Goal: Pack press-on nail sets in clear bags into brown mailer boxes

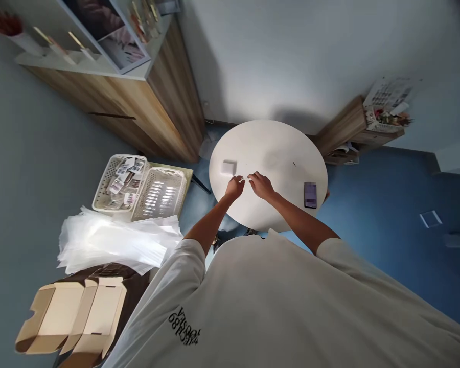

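Observation:
Over the near middle of the round white table, my left hand and my right hand face each other, a small gap apart. Both have their fingers bent into a pinch. A tiny white piece shows at the left fingertips, and a bit of white also shows by the right ones; its kind is too small to make out. Just beyond my left hand lies a small white box-like block. A phone rests near the table's right edge, and a small dark thin object lies farther back.
To the left stand a white basket of small packets and another basket with clear packs. Nearer are a stack of white translucent sheets and an unfolded cardboard box. A wooden cabinet and a low shelf flank the table.

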Tool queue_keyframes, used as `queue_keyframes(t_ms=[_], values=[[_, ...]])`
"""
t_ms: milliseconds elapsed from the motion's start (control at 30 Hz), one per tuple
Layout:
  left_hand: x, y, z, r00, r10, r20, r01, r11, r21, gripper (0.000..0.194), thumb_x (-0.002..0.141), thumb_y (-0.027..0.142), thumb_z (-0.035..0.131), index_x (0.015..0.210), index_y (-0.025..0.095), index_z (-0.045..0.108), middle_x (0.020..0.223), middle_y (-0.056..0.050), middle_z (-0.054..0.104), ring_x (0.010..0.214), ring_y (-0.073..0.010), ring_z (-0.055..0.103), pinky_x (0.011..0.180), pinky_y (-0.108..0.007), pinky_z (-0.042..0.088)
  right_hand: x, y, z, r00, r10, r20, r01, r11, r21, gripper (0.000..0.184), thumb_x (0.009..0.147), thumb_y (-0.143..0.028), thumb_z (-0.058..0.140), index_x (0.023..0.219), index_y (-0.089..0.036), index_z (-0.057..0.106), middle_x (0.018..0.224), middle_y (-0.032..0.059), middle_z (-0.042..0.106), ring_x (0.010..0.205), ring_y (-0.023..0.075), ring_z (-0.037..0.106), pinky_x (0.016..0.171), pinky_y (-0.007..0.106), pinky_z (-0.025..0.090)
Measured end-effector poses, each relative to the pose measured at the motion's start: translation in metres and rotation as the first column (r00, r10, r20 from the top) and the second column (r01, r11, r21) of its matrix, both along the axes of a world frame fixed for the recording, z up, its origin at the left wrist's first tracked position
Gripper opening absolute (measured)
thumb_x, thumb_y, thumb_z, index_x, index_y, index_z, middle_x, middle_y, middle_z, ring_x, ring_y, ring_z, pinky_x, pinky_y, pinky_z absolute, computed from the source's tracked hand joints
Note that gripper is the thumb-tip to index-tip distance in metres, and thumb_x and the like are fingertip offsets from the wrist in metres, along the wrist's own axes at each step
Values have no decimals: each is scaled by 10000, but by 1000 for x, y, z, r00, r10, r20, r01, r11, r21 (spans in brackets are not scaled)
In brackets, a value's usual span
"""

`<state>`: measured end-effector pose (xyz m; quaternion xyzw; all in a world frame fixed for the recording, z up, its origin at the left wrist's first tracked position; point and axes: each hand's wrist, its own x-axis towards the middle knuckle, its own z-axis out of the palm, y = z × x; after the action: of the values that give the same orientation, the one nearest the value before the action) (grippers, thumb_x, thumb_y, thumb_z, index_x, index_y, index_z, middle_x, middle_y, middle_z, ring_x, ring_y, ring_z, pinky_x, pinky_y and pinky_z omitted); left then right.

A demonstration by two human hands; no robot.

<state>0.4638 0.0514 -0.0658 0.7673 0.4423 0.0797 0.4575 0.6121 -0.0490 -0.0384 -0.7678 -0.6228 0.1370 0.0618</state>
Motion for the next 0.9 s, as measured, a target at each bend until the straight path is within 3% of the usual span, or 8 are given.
queue_keyframes(t_ms=[100,233,433,633,900], values=[[30,-33,-11,1000,-12,-27,8,993,-119,418,1074,326,546,1439,163,666,1463,-170,674,1216,-258,706,1073,-357,512,27,-36,-18,995,-72,-70,68,996,-57,323,1113,-257,399,1362,-222,602,1253,126,661,946,249,649,775,334,441],[58,-64,-26,997,-17,-79,1,980,-198,429,1081,339,534,1438,147,674,1485,-167,671,1383,-272,624,1139,-353,467,48,-70,-43,978,-153,-144,140,986,-96,295,1101,-260,425,1327,-214,609,1273,130,662,1016,252,657,831,328,477],[82,-74,-49,994,-8,-109,-21,965,-262,377,1055,326,593,1376,167,711,1452,-154,697,1347,-255,653,1147,-350,464,67,-88,-68,952,-227,-207,200,969,-143,355,1102,-206,349,1339,-183,612,1302,145,665,1042,241,649,888,327,495],[92,-70,-64,995,-10,-95,-17,961,-277,352,1017,250,605,1327,141,730,1359,-185,736,1233,-277,705,1071,-383,514,79,-83,-74,951,-236,-199,193,958,-212,380,1095,-162,323,1320,-163,629,1254,144,692,1051,233,635,884,310,470],[99,-66,-68,989,74,-127,-118,915,-386,379,924,245,677,1291,186,749,1420,-146,710,1229,-268,690,998,-358,531,87,-75,-61,953,-218,-210,156,948,-276,395,1083,-156,308,1251,-164,666,1085,114,731,935,223,624,793,300,434]])
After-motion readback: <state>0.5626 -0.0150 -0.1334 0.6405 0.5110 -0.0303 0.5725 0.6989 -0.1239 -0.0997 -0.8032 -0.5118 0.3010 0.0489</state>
